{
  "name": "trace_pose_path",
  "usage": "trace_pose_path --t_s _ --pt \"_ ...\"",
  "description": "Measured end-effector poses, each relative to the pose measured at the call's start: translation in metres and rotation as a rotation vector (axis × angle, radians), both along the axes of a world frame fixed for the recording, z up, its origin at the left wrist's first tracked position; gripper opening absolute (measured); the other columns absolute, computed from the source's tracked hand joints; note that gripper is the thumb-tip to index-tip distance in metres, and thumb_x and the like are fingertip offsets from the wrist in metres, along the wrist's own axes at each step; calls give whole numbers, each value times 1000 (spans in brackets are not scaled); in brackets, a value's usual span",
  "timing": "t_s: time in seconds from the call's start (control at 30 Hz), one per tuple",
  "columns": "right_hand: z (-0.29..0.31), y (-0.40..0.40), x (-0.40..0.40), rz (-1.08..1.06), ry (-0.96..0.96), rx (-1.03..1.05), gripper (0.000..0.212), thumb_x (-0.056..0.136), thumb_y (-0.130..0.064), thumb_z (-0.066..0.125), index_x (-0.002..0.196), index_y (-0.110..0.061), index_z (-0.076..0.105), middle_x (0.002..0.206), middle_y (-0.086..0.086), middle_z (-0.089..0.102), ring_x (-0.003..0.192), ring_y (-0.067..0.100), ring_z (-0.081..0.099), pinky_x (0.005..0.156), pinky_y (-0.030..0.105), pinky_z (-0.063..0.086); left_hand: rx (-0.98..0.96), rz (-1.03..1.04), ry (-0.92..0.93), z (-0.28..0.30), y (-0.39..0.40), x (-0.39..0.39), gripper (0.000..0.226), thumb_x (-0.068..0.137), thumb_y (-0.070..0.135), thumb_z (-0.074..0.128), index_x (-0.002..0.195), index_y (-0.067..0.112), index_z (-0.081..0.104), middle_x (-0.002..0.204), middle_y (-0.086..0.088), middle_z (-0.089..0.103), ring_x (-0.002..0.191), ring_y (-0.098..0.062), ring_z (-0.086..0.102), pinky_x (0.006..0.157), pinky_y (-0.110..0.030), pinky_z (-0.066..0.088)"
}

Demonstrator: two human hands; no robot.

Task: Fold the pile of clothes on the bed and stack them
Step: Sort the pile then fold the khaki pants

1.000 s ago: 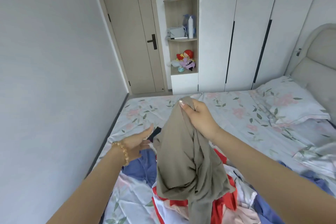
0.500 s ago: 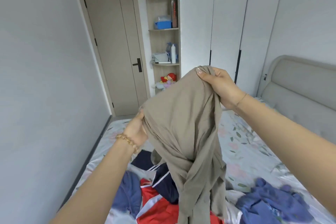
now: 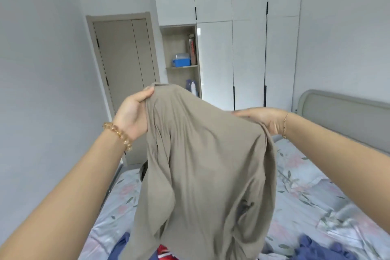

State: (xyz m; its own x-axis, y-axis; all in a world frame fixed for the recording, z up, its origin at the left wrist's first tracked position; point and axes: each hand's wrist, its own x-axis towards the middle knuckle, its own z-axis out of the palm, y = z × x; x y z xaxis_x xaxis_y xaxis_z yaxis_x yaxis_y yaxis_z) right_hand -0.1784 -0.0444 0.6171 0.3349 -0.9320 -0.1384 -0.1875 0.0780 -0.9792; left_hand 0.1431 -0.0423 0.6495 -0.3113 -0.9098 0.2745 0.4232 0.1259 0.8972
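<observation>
Her left hand [image 3: 132,115] pinches the upper edge of a taupe garment [image 3: 202,175], thumb over the cloth near what looks like a collar. Her right hand [image 3: 260,119] lies along the other upper edge; its fingers run behind the fabric, so I take it to be gripping there, though I cannot see the curl of them plainly. A beaded bracelet [image 3: 118,133] sits on the left wrist.

The garment hangs lifted in the air between the two hands, well above the bed [image 3: 306,196], its lower part bunched and twisted over the rest of the pile [image 3: 166,254] near the bed's near edge.

To do this step well, I would say she needs to find both shoulders, pull the top edge taut and give it a shake so the twisted lower part drops free, then lay it flat on the bare stretch of sheet toward the headboard [image 3: 341,112] before folding.

Much is hidden. The hanging cloth covers most of the pile; only scraps of red and blue show at the bottom. I cannot tell whether the garment is a shirt or a dress, nor where its sleeves lie. A blue garment [image 3: 322,250] is cut off at the lower right.
</observation>
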Motion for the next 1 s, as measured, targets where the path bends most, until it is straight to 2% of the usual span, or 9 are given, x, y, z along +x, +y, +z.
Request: trace_pose_path --t_s 0.2,0.3,0.4,0.5,0.6,0.7,0.77,0.9,1.0 --pt "-54 2 27 -154 -145 -290 24 103 -23 47 90 -18 67 84 -9 71 77 4 65 68 16 51 339 -92 15 -106 -2 15 30 86 22 50 92 8 76 98 -8 74 90 -23 71 77 -34 57" --pt "-79 1 36 -136 -127 -313 29 105 -18 42 81 -19 58 72 -14 64 66 -1 59 62 15 45 564 -99 -177 -168 -1 13 31 85 31 60 102 10 75 103 -10 73 89 -24 72 74 -34 59" --pt "-97 -1 44 -128 -187 -281 22 105 -15 41 95 -16 61 87 -3 65 78 8 62 74 21 50 739 -252 -452 -215 13 -5 45 76 43 73 111 15 74 118 -8 70 103 -25 69 82 -36 57" --pt "-106 -3 53 -106 -166 -285 23 105 -14 41 95 -19 62 88 -4 66 81 7 63 74 19 50 817 -292 -567 -240 24 -21 74 47 52 92 107 11 76 116 -10 70 102 -26 69 80 -37 57" --pt "-113 -4 55 -179 -85 -375 26 105 -12 41 87 -19 59 79 -10 63 75 3 57 72 16 46 812 -237 -547 -244 22 -22 75 36 58 93 94 14 79 108 -9 73 94 -24 72 71 -33 58" --pt "-113 -7 49 -276 107 -557 32 104 -10 42 74 -20 49 68 -13 49 65 -1 45 69 19 37 732 -121 -363 -224 8 -5 53 66 60 76 96 17 79 108 -8 73 94 -24 72 71 -35 58" --pt "-114 -11 47 -288 222 -625 29 103 -14 45 74 -18 49 72 -7 48 70 6 43 73 26 36 589 -27 -272 -201 0 11 36 76 44 72 97 16 79 107 -10 73 91 -22 72 69 -33 58" --pt "-101 -14 62 -333 196 -648 30 101 -25 53 71 -25 59 66 -18 56 69 0 49 71 20 39 238 195 -235 -144 3 44 31 71 14 77 102 9 73 109 -14 71 91 -20 72 73 -27 57" --pt "-78 -16 82 -358 149 -699 36 98 -30 56 73 -6 62 67 -13 53 67 2 45 68 18 38 59 287 -274 -104 13 70 28 74 17 74 101 10 71 99 -7 75 88 -17 72 73 -25 56"
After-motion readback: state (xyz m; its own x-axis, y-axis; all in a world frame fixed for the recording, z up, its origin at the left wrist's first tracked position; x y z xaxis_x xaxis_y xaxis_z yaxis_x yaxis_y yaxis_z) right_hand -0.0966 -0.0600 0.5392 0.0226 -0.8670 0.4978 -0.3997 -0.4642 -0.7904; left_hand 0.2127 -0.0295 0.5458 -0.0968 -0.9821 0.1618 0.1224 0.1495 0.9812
